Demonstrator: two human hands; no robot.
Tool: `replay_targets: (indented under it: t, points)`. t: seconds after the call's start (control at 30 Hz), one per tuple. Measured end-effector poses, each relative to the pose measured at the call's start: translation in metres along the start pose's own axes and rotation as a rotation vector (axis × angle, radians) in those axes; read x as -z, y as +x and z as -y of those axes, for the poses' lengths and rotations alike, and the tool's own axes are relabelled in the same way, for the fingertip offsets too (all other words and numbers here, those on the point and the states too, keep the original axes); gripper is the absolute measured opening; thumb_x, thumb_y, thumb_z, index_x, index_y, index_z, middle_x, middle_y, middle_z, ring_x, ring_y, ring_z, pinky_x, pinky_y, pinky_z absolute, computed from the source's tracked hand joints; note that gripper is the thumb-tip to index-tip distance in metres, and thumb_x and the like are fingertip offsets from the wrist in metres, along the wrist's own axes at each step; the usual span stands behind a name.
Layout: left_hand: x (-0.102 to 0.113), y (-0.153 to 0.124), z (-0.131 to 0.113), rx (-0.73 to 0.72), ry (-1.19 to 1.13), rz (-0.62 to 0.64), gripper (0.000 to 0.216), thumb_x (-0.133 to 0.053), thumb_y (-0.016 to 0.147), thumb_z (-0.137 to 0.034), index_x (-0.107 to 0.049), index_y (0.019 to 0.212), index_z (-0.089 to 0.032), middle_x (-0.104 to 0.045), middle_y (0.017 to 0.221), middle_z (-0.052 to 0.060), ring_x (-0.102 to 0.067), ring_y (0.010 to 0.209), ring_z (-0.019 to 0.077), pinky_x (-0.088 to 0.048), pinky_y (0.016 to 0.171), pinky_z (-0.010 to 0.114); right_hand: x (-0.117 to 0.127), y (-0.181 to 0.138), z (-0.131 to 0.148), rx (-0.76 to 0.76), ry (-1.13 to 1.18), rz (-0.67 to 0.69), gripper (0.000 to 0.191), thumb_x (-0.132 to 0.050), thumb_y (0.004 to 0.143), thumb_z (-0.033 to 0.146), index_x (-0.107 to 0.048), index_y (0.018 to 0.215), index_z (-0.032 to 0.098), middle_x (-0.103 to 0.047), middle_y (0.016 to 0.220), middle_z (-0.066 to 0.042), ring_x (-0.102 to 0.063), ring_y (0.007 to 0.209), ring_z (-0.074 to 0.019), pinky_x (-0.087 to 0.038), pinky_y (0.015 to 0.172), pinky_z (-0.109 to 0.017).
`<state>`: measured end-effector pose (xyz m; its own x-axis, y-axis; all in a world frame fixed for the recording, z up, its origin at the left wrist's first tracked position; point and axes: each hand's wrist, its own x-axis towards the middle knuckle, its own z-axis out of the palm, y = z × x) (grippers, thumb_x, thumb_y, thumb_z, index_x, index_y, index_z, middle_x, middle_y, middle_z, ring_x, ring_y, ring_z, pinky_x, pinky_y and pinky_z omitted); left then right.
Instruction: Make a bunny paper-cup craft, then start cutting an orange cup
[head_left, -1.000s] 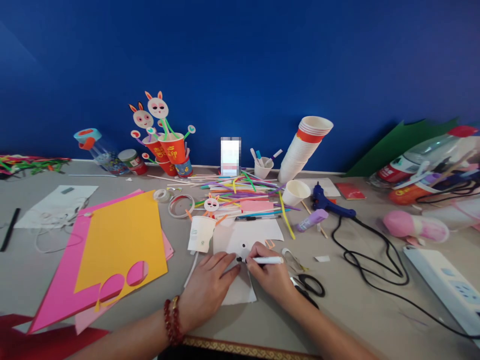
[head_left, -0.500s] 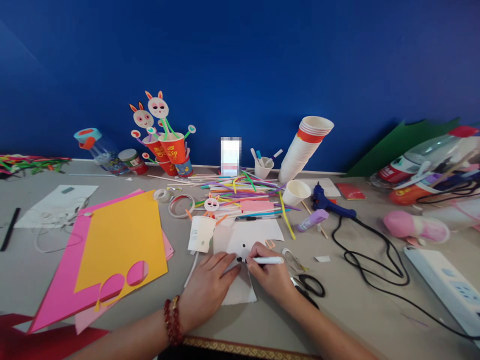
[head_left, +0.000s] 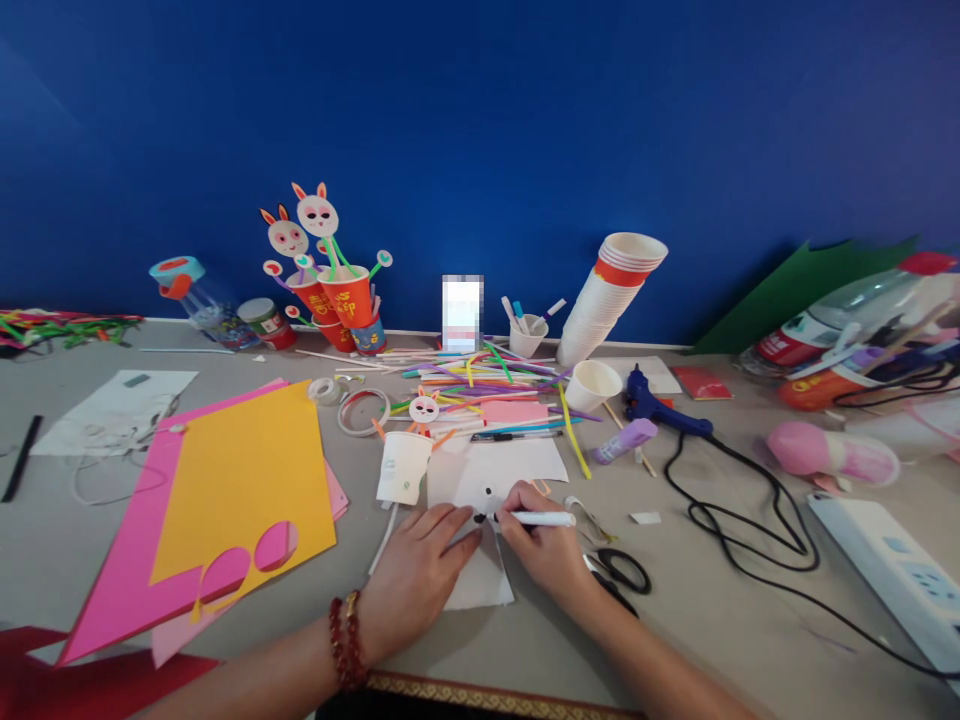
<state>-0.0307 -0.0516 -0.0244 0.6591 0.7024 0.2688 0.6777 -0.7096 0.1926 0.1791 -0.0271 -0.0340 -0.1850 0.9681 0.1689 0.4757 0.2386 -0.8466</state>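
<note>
My right hand [head_left: 544,540] is closed round a white marker [head_left: 546,519], its tip end close to black spots on white paper [head_left: 480,580]. My left hand [head_left: 424,565] lies with its fingers stretched over the paper's left side, pressing it against the table; a red bead bracelet circles that wrist. Another white sheet [head_left: 525,458] lies just beyond. Behind my left hand lies a white paper cup [head_left: 403,468] with a small rabbit face [head_left: 424,406] and orange strips around it. Black-handled scissors [head_left: 624,570] rest right of my right hand, partly hidden by it.
Yellow paper [head_left: 247,480] over pink sheets lies on the left. Pipe cleaners [head_left: 487,375] are heaped at the back centre. A stack of cups [head_left: 611,300] leans against the wall. A blue glue gun [head_left: 664,405], its looped cord and a power strip [head_left: 892,570] are on the right.
My right hand and the marker have shifted slightly to the right, with the marker's back end a little farther right. My left hand has stayed in place.
</note>
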Motion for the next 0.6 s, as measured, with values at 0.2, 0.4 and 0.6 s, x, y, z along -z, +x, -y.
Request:
replay_targets:
  t: [0.2, 0.4, 0.6]
  points:
    - [0.0004, 0.0001, -0.0002, 0.014, -0.009, 0.012, 0.036, -0.051, 0.091, -0.009, -0.062, 0.123, -0.020, -0.062, 0.131, 0.008, -0.055, 0.117, 0.0265, -0.046, 0.098, 0.043, 0.0008, 0.0012, 0.0005, 0.007, -0.005, 0.018, 0.019, -0.051, 0.088, 0.025, -0.048, 0.070, 0.024, -0.049, 0.058, 0.005, -0.045, 0.055, -0.0144, -0.036, 0.053, -0.024]
    - [-0.0002, -0.0001, 0.0001, 0.002, -0.009, 0.009, 0.036, -0.053, 0.091, -0.010, -0.061, 0.124, -0.019, -0.062, 0.131, 0.009, -0.054, 0.118, 0.0260, -0.046, 0.098, 0.042, 0.0001, 0.0002, 0.0001, 0.009, -0.036, 0.038, 0.017, -0.051, 0.087, 0.024, -0.048, 0.070, 0.024, -0.050, 0.058, 0.005, -0.046, 0.054, -0.0139, -0.034, 0.053, -0.024]
    - [-0.0021, -0.0003, 0.0000, 0.012, 0.002, 0.001, 0.035, -0.054, 0.091, -0.010, -0.062, 0.122, -0.021, -0.063, 0.130, 0.008, -0.055, 0.117, 0.0252, -0.047, 0.097, 0.041, -0.0005, -0.0012, -0.0018, -0.004, -0.002, 0.064, 0.018, -0.050, 0.089, 0.027, -0.050, 0.071, 0.025, -0.051, 0.060, 0.004, -0.047, 0.056, -0.0147, -0.036, 0.054, -0.024]
